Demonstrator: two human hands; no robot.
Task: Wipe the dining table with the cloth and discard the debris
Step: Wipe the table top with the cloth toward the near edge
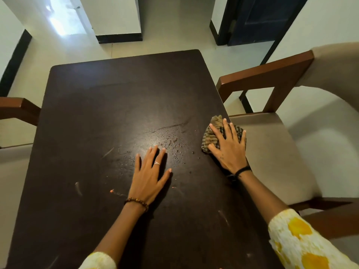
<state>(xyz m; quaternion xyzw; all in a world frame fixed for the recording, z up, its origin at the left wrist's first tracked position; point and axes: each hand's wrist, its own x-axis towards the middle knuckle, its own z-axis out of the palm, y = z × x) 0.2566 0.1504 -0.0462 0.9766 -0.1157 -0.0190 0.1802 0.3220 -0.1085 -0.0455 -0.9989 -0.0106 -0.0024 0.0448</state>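
Fingers [226, 131] spread flat, right hand [228, 149] pressing cloth [210, 135].

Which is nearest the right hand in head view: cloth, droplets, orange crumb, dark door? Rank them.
1. Cloth: under the right hand, at the table's right edge.
2. Droplets: just left, mid-table.
3. Orange crumb: near left, past the left hand.
4. Dark door: far, upper right.

I am counting 1 dark table [97, 113], 1 striped cloth [210, 135] and 2 hands on it, the left hand [149, 175] and the right hand [229, 146]. I am also seeing 2 chairs, 1 at the right [281, 152] and 1 at the left [17, 109], plus 2 small orange crumbs [111, 190] near the left hand.
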